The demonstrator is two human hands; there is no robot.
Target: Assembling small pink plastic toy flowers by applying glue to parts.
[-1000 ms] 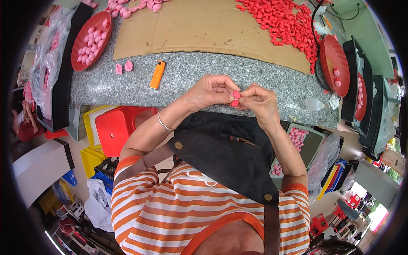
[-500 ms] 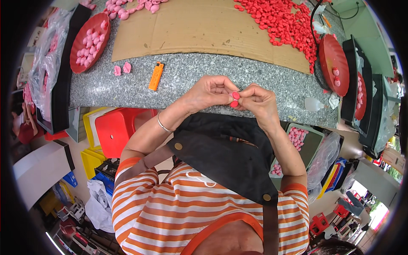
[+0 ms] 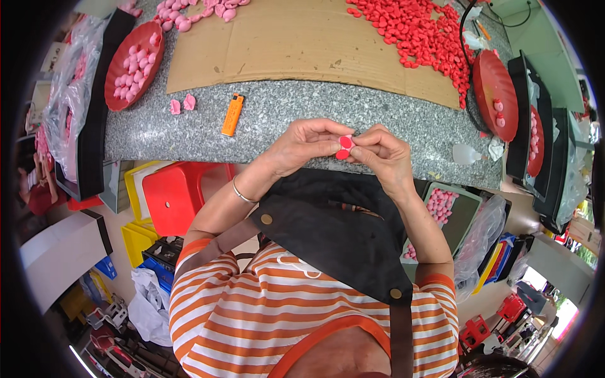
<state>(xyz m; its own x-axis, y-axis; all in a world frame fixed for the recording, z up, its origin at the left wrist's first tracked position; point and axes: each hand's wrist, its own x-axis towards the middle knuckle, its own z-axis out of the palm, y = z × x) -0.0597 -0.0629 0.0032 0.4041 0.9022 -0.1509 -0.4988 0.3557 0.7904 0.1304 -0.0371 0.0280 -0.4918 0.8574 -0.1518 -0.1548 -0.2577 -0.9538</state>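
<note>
Just in front of the table's near edge, my left hand (image 3: 306,146) and my right hand (image 3: 386,157) meet, fingertips pinched. Between them is a small pink piece with two red ovals (image 3: 345,147), one above the other; the fingers cover its sides, so its full shape is hidden. Left of my hands, an orange lighter (image 3: 232,114) lies on the grey speckled table (image 3: 208,135). Two small pink pieces (image 3: 182,104) rest farther left. Beyond my hands, a flat cardboard sheet (image 3: 296,47) carries a heap of small red pieces (image 3: 419,38) at its right.
A red dish (image 3: 133,63) with pink pieces stands at the left, another red dish (image 3: 495,94) at the right holding two pieces. A clear squeeze bulb (image 3: 466,154) lies right of my hands. Below the table are a red stool (image 3: 179,195) and a tray of pink pieces (image 3: 463,220).
Both hands have shifted slightly toward me with the pink piece. It has turned a little, and its red ovals face up more fully. Both hands keep their pinch.
</note>
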